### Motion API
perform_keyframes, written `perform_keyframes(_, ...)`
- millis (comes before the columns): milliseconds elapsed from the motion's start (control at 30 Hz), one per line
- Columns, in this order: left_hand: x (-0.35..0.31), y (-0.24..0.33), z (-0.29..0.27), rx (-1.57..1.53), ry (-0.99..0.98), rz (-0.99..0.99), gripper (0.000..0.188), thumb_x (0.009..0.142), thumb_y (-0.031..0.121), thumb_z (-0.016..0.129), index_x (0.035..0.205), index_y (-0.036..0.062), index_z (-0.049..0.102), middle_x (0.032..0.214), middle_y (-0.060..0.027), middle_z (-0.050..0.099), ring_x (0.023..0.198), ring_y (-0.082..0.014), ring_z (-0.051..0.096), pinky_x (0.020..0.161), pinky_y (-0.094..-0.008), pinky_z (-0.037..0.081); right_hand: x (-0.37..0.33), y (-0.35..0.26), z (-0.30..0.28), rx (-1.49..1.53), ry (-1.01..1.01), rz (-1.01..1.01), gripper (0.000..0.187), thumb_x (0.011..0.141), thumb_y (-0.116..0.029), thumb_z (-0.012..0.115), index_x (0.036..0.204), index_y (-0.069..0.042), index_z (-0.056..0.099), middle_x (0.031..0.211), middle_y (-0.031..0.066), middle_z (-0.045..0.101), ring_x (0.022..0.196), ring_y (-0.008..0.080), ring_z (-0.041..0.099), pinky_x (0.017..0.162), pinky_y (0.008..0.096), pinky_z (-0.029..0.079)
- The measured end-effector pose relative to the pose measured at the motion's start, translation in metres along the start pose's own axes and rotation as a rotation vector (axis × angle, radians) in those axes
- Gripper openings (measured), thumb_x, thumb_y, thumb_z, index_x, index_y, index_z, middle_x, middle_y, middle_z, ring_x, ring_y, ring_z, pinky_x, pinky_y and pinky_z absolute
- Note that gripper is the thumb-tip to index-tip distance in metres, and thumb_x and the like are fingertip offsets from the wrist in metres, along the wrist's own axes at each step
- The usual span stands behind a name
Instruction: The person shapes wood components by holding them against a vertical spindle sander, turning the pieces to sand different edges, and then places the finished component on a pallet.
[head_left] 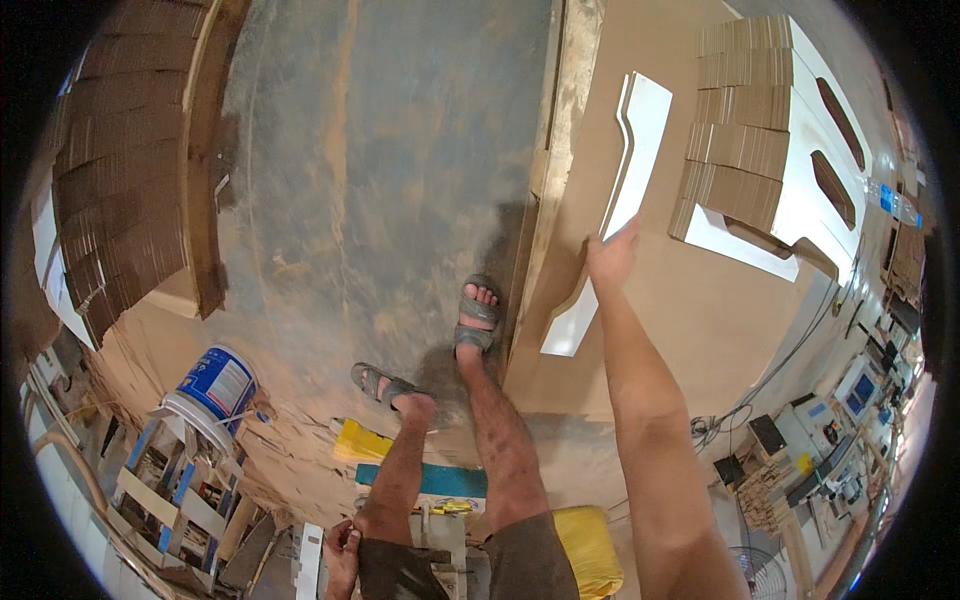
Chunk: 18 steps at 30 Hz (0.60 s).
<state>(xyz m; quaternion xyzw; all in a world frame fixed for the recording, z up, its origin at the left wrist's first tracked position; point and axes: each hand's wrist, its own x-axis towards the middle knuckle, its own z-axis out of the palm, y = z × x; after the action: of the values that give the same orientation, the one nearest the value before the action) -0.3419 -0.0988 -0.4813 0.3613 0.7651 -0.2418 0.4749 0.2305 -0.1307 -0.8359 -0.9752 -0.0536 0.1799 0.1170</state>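
My right hand [612,257] reaches forward and grips the edge of a long white curved panel [628,170] that lies on a large brown board [690,310]. My left hand [341,553] hangs low by my hip at the bottom of the picture, fingers curled near the hem of my shorts; whether it holds anything is hard to tell. Both my legs show below, in sandals [477,312], on a dusty concrete floor.
Stacks of brown cardboard pieces [740,120] sit on a white sheet to the right. More corrugated stacks [110,170] stand at the left. A blue-and-white bucket [215,385] rests on a wooden frame. Machines and cables crowd the lower right.
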Motion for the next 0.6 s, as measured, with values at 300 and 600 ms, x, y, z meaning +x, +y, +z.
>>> perform_keyframes(300,0.006,0.016,-0.004,-0.080,-0.047,-0.007,0.057,0.093,0.035,0.066,0.126,-0.0089,0.052,0.108,-0.0160,0.062,0.102,-0.0234,0.058,0.092,-0.0367,0.045,0.072,-0.007,-0.013,-0.097,0.112,-0.177,0.097,0.072,-0.024,0.077,0.148,0.004,0.024,0.143,0.0282,0.042,0.126,0.0413,0.049,0.104,0.0440,0.042)
perform_keyframes(600,0.010,0.005,0.000,-0.106,-0.020,-0.095,0.042,0.094,0.022,0.064,0.126,-0.0045,0.054,0.111,-0.0130,0.062,0.103,-0.0213,0.058,0.092,-0.0337,0.046,0.067,0.001,-0.010,-0.140,0.041,-0.090,0.098,0.069,-0.029,0.080,0.146,0.002,0.028,0.144,0.0222,0.044,0.125,0.0385,0.050,0.103,0.0447,0.043)
